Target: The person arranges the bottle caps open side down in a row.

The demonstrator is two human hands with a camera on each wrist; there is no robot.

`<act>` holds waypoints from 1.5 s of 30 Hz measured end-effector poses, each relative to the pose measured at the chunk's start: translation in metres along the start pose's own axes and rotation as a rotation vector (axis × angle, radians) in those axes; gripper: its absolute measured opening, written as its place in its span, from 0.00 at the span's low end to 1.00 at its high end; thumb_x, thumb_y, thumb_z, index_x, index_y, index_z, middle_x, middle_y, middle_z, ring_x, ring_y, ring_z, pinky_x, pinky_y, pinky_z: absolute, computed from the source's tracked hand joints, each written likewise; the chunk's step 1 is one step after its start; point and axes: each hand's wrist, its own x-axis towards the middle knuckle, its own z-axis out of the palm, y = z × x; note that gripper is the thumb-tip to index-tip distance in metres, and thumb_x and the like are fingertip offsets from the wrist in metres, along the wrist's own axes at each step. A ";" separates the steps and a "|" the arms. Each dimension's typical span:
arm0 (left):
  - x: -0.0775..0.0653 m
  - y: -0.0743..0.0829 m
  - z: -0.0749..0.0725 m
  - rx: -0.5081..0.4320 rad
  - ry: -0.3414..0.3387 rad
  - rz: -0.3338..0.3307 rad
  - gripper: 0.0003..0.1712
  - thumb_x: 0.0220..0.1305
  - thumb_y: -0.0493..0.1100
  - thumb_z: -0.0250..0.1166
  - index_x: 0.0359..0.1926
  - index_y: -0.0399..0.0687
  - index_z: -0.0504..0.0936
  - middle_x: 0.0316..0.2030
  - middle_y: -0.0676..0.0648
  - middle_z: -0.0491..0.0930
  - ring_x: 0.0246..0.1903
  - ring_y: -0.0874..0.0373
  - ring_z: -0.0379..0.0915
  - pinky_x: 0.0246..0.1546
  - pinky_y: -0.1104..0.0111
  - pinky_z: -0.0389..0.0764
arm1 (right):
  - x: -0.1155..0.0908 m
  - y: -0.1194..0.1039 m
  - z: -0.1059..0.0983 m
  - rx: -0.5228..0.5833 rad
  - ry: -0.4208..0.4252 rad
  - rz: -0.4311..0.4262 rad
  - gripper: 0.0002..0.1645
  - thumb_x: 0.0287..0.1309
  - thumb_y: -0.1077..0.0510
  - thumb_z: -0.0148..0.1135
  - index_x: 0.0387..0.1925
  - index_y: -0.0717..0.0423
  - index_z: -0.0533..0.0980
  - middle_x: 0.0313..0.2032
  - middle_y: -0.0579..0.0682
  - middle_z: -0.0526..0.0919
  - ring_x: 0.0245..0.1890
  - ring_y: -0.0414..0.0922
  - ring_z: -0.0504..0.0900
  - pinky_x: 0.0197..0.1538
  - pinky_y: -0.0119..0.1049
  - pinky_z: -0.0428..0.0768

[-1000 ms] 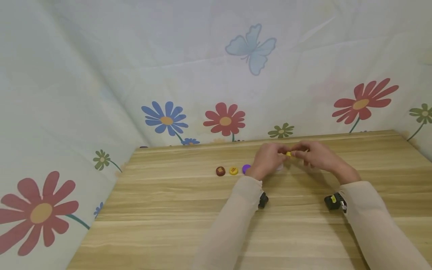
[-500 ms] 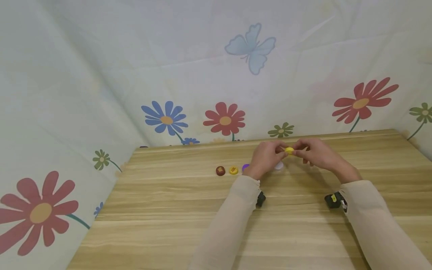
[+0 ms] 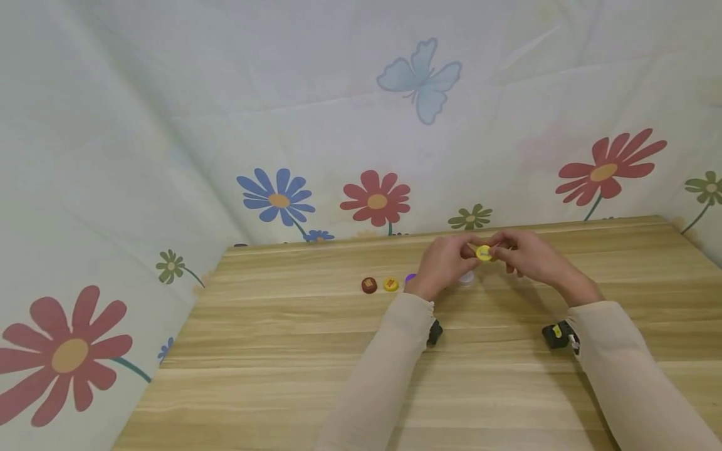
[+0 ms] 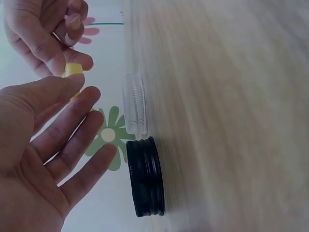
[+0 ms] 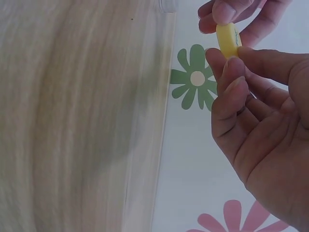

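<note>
Between both hands, raised over the table, is a small round yellow bottle cap with a printed mark on its face. My left hand pinches its left edge between thumb and fingers. From the other side my right hand pinches it too, as the right wrist view shows with the yellow cap at the fingertips. Below the hands a clear ribbed cap stands on the table, beside a black threaded cap that the left hand hides in the head view.
A dark red cap, another yellow cap and a purple cap lie in a row left of the hands on the wooden table. A flower-printed cloth hangs behind the table.
The yellow cap between the hands has risen slightly and turned, so its printed face now shows toward the head camera. Both hands have stayed nearly in place.
</note>
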 end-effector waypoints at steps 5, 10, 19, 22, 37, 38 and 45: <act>0.000 0.001 -0.001 0.034 -0.002 -0.018 0.18 0.69 0.45 0.75 0.59 0.55 0.88 0.42 0.57 0.90 0.38 0.72 0.80 0.38 0.81 0.74 | 0.000 -0.001 0.000 0.001 -0.007 -0.016 0.14 0.78 0.63 0.59 0.57 0.68 0.79 0.40 0.60 0.85 0.26 0.50 0.78 0.26 0.38 0.78; 0.000 0.001 -0.002 0.066 -0.007 -0.021 0.15 0.69 0.47 0.75 0.55 0.54 0.90 0.44 0.58 0.89 0.43 0.67 0.81 0.42 0.77 0.76 | -0.001 -0.002 0.000 -0.014 -0.029 -0.033 0.15 0.73 0.65 0.63 0.56 0.69 0.79 0.45 0.61 0.85 0.29 0.48 0.80 0.27 0.39 0.80; 0.000 0.000 -0.003 0.089 -0.031 0.020 0.14 0.70 0.47 0.75 0.55 0.57 0.92 0.46 0.58 0.88 0.47 0.64 0.80 0.48 0.75 0.76 | -0.001 -0.002 0.002 -0.024 -0.016 -0.044 0.16 0.65 0.67 0.70 0.53 0.68 0.81 0.44 0.59 0.83 0.30 0.47 0.79 0.27 0.36 0.81; 0.000 0.000 -0.003 0.086 -0.038 0.028 0.14 0.69 0.47 0.75 0.54 0.57 0.92 0.46 0.58 0.88 0.47 0.65 0.79 0.48 0.75 0.76 | 0.000 -0.002 0.003 -0.050 -0.012 -0.040 0.16 0.64 0.66 0.71 0.52 0.67 0.81 0.44 0.59 0.84 0.31 0.47 0.78 0.27 0.36 0.81; -0.001 0.001 0.004 0.104 -0.059 -0.010 0.13 0.68 0.44 0.76 0.52 0.53 0.91 0.41 0.56 0.88 0.39 0.66 0.77 0.38 0.77 0.72 | 0.002 0.006 0.008 -0.071 -0.058 -0.045 0.13 0.62 0.69 0.70 0.48 0.69 0.80 0.40 0.58 0.84 0.29 0.45 0.78 0.27 0.36 0.80; -0.001 0.001 0.004 0.103 -0.062 -0.011 0.12 0.68 0.43 0.76 0.52 0.53 0.92 0.41 0.56 0.88 0.39 0.66 0.77 0.37 0.78 0.72 | 0.002 0.006 0.009 -0.068 -0.060 -0.047 0.13 0.62 0.70 0.69 0.47 0.69 0.80 0.39 0.57 0.84 0.29 0.45 0.78 0.27 0.36 0.80; -0.002 0.004 0.005 0.117 -0.081 -0.007 0.13 0.67 0.43 0.76 0.52 0.54 0.93 0.40 0.56 0.89 0.39 0.67 0.78 0.36 0.78 0.72 | 0.003 0.010 0.010 -0.074 -0.063 -0.072 0.12 0.60 0.72 0.70 0.45 0.70 0.80 0.37 0.56 0.86 0.30 0.46 0.78 0.27 0.36 0.78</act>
